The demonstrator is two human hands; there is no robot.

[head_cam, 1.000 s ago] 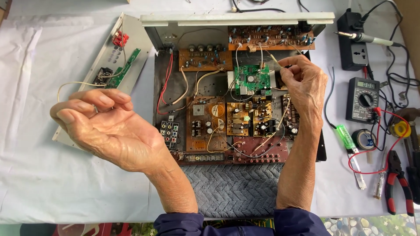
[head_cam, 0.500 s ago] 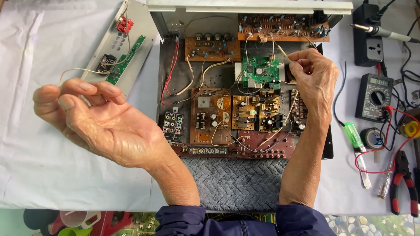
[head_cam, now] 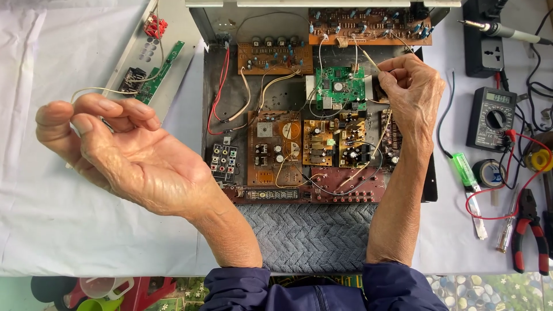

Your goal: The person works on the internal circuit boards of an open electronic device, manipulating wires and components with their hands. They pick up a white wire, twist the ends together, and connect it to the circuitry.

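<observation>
White-covered bench [head_cam: 69, 230], open amplifier chassis [head_cam: 314, 121] at twelve o'clock. Left hand [head_cam: 115, 152]: fingers curled, pinching a pale wire [head_cam: 95, 90] that runs toward two o'clock. Right hand [head_cam: 412, 92]: fingertips pinching a thin wire [head_cam: 368, 57] over the green board [head_cam: 340, 86], wire slanting toward ten o'clock.

white-covered table [head_cam: 69, 230] | open amplifier chassis [head_cam: 214, 124] | multimeter [head_cam: 491, 118] | pliers [head_cam: 529, 229] | grey mat [head_cam: 311, 236]

Single head view, looking steeply down, close over workbench [head_cam: 86, 230]
</observation>
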